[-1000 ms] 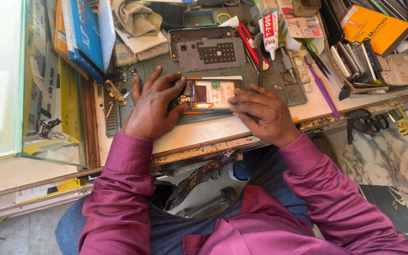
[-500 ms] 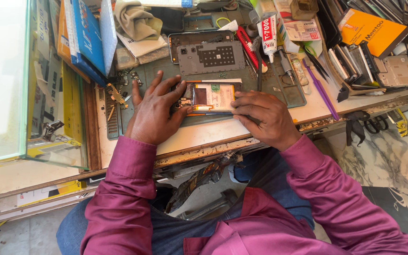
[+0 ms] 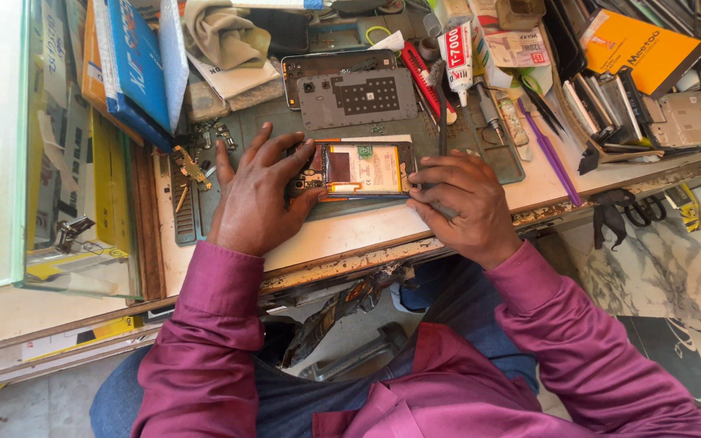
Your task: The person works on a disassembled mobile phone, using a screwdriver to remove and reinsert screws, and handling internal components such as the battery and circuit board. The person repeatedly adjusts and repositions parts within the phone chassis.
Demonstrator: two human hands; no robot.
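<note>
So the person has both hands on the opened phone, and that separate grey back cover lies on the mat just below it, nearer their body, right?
Not quite. Both the left hand and the right hand are on the opened phone, but the grey back cover lies above it on the mat, farther from the body. The head view shows this.

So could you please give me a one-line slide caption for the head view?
Left hand and right hand hold an opened phone on a cluttered workbench.
</note>
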